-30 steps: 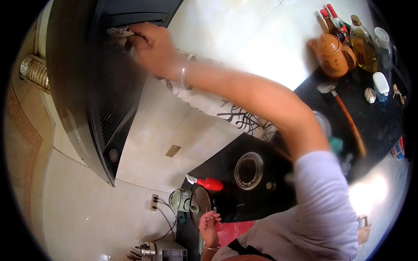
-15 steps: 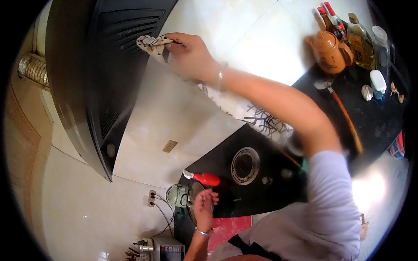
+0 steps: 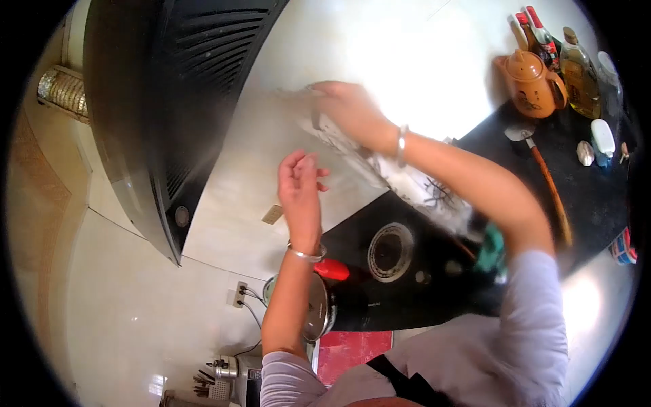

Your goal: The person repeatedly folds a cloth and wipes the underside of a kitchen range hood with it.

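My right hand (image 3: 356,119) pinches one end of a white cloth with dark printed lines (image 3: 437,197). The cloth stretches down behind my wrist towards the black stovetop (image 3: 352,298), and the end by my fingers is blurred. Left of it, my left hand (image 3: 300,186) is raised in front of the tiled wall, fingers loosely curled and apart, holding nothing. Both hands are to the right of the dark range hood (image 3: 203,81), clear of its slotted underside. Below my left hand, a red bottle (image 3: 331,269) is partly covered by my forearm.
A round burner (image 3: 390,252) sits on the stovetop, with a lidded pot (image 3: 319,308) at its left. On the right counter are an orange teapot (image 3: 532,85), an oil bottle (image 3: 581,74) and a spatula with a wooden handle (image 3: 548,183). A wall socket (image 3: 240,295) has cords plugged in.
My right hand has moved away from the hood, right and down, still with the cloth. My left hand has risen from beside the pot to near the right hand.
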`<state>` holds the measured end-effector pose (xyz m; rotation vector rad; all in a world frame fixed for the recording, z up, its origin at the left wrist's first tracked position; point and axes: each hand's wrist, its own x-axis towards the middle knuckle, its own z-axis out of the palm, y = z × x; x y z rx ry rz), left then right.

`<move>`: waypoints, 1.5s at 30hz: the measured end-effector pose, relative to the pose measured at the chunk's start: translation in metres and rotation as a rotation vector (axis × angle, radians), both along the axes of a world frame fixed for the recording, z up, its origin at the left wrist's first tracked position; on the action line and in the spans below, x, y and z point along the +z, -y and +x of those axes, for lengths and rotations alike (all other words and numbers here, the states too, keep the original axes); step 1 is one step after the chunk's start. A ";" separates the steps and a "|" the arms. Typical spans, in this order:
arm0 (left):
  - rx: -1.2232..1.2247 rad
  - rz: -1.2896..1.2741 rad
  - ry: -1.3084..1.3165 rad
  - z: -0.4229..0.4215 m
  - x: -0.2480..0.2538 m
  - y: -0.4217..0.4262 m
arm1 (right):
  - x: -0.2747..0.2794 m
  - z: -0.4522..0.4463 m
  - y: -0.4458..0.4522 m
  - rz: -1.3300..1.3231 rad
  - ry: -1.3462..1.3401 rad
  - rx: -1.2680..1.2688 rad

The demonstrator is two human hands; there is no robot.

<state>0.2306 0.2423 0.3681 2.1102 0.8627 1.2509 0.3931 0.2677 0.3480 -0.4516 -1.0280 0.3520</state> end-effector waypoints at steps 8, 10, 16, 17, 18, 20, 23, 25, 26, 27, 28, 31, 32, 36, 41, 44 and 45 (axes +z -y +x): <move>-0.002 -0.155 -0.082 0.004 -0.023 -0.022 | -0.036 0.001 -0.003 -0.057 0.019 0.064; -0.016 -0.212 -0.028 0.009 -0.027 -0.019 | -0.041 -0.001 -0.006 -0.068 0.013 0.095; -0.023 -0.234 -0.091 0.002 -0.037 -0.029 | -0.050 -0.009 -0.009 -0.095 -0.013 0.084; -0.025 -0.230 -0.079 0.000 -0.038 -0.030 | -0.053 -0.009 -0.013 -0.118 -0.006 0.083; -0.004 -0.224 -0.060 -0.002 -0.039 -0.030 | -0.057 -0.009 -0.016 -0.127 0.003 0.023; 0.037 -0.212 -0.024 -0.003 -0.039 -0.030 | -0.067 -0.009 -0.022 -0.147 0.017 -0.098; 0.043 -0.182 -0.039 -0.005 -0.040 -0.035 | -0.079 -0.011 -0.027 -0.246 0.001 -0.089; 0.050 -0.184 -0.046 -0.002 -0.040 -0.035 | -0.078 -0.003 -0.018 -0.389 0.131 -0.055; 0.053 -0.186 -0.049 -0.001 -0.040 -0.036 | -0.078 0.000 -0.015 -0.460 0.196 -0.036; 0.059 -0.189 -0.048 0.000 -0.041 -0.037 | -0.079 0.001 -0.014 -0.463 0.253 -0.043; 0.065 -0.192 -0.046 0.000 -0.043 -0.039 | -0.081 0.002 -0.014 -0.465 0.311 -0.051; 0.067 -0.208 -0.039 0.000 -0.047 -0.047 | -0.088 0.005 -0.014 -0.422 0.531 -0.079; 0.067 -0.213 -0.038 0.001 -0.049 -0.050 | -0.091 0.006 -0.013 -0.397 0.611 -0.088; 0.039 -0.270 -0.035 0.005 -0.059 -0.055 | -0.105 -0.001 -0.021 -0.219 0.677 -0.243; -0.020 -0.322 -0.053 0.005 -0.070 -0.062 | -0.115 -0.002 -0.029 -0.171 0.708 -0.313; -0.002 -0.289 -0.095 0.000 -0.073 -0.072 | -0.111 -0.003 -0.024 -0.284 0.790 -0.310; 0.010 -0.270 -0.112 -0.001 -0.073 -0.074 | -0.111 -0.003 -0.023 -0.275 0.781 -0.382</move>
